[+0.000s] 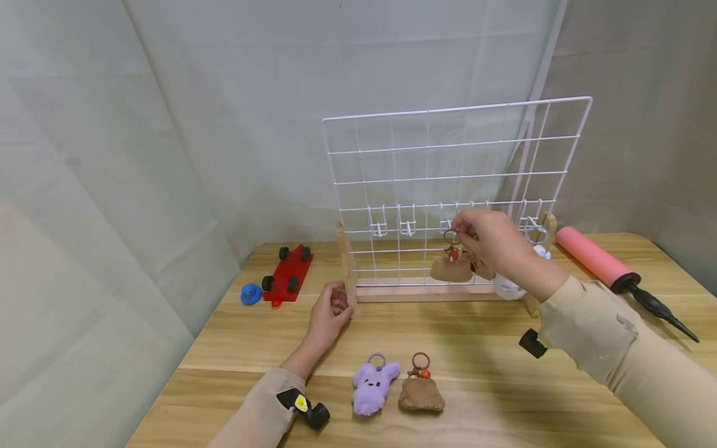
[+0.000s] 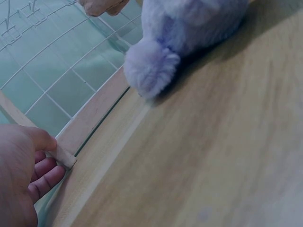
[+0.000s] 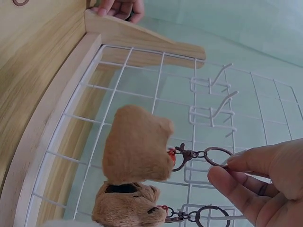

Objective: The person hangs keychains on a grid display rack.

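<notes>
My right hand pinches the metal ring of a brown plush keychain between thumb and index finger, in front of a white wire grid rack. In the right wrist view this keychain dangles beside a white hook. A second brown plush keychain hangs right behind it, its ring around another hook. At the rack's left end, my left hand grips the wooden side foot, thumb on its near edge. In the left wrist view the fingers curl under that foot.
On the table lie a purple plush keychain and another brown one. A white plush hangs at the rack's right. A red toy car and blue duck sit left; a pink pump lies right.
</notes>
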Demonstrator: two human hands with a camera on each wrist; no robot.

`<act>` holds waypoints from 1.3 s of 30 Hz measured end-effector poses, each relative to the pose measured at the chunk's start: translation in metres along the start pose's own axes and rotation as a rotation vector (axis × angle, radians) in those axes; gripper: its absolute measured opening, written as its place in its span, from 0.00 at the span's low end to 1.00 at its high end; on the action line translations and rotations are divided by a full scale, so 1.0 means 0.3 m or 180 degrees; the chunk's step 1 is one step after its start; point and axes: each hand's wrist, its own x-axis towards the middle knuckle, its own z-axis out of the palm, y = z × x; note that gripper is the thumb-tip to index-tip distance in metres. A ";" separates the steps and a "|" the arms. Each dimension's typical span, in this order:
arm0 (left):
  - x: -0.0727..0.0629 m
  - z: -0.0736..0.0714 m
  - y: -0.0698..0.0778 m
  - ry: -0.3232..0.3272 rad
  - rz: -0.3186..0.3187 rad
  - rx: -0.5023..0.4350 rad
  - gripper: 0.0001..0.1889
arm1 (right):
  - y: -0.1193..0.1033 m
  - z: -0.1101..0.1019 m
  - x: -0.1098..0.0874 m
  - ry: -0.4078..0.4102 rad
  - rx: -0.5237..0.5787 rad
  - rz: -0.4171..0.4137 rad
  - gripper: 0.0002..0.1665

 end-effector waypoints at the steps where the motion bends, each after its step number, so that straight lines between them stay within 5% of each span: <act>1: 0.000 0.000 0.001 0.0000 0.0011 0.0000 0.21 | -0.001 -0.001 -0.001 0.0001 -0.0006 0.0013 0.07; 11: -0.006 0.000 0.005 -0.0005 -0.0002 -0.0016 0.22 | -0.007 -0.013 -0.020 0.0095 0.0150 0.0057 0.08; 18: 0.014 0.016 -0.068 0.0029 -0.0032 -0.0026 0.23 | -0.016 -0.025 -0.050 0.0362 0.0230 -0.0130 0.08; 24: -0.005 0.002 0.006 0.0022 -0.0017 -0.0006 0.22 | -0.025 -0.025 -0.085 0.0562 0.0243 -0.0328 0.08; 39: -0.006 0.001 0.008 0.0008 0.0019 0.0023 0.22 | -0.035 0.032 -0.182 0.0616 0.0364 -0.0670 0.12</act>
